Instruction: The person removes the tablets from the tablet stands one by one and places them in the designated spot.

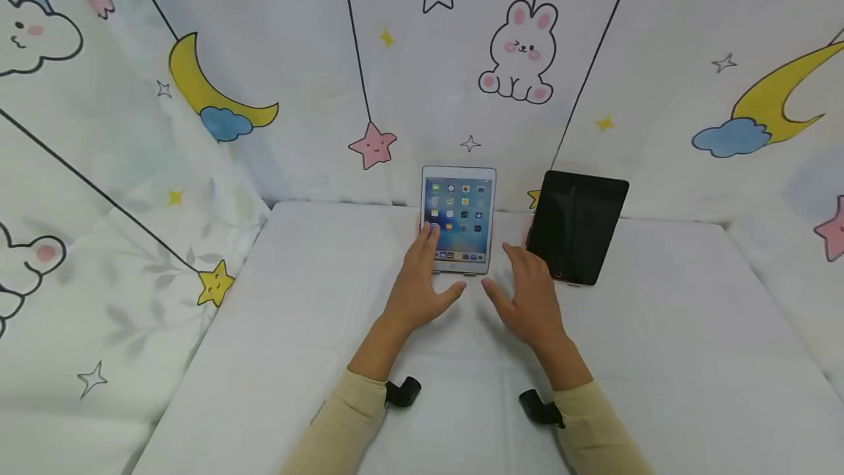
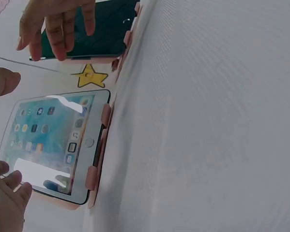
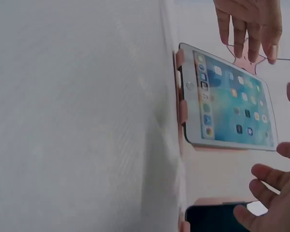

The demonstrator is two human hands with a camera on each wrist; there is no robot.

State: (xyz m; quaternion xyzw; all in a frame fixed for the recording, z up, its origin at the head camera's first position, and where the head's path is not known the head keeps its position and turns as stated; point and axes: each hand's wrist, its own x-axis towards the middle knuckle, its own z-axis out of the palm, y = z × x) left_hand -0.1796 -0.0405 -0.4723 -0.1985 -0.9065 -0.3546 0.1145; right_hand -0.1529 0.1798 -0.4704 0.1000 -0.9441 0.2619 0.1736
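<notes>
A white tablet (image 1: pixel 458 215) with its home screen lit leans upright on a pink stand (image 2: pixel 91 178), whose lips hold its lower edge. To its right a black tablet (image 1: pixel 579 229) with a dark screen stands on a similar pink support (image 2: pixel 127 37). My left hand (image 1: pixel 417 290) is at the white tablet's left side, fingers extended and overlapping its lower left edge in the head view, thumb spread. My right hand (image 1: pixel 532 300) hovers between the tablets with fingers spread, its fingertips near the black tablet's lower left corner. Neither hand grips anything.
A white cloth covers the table (image 1: pixel 316 299). Behind the tablets hangs a white backdrop (image 1: pixel 310 50) printed with moons, stars, clouds and rabbits. Black wrist devices, a left one (image 1: pixel 404 392) and a right one (image 1: pixel 541 407), sit at the beige sleeve cuffs.
</notes>
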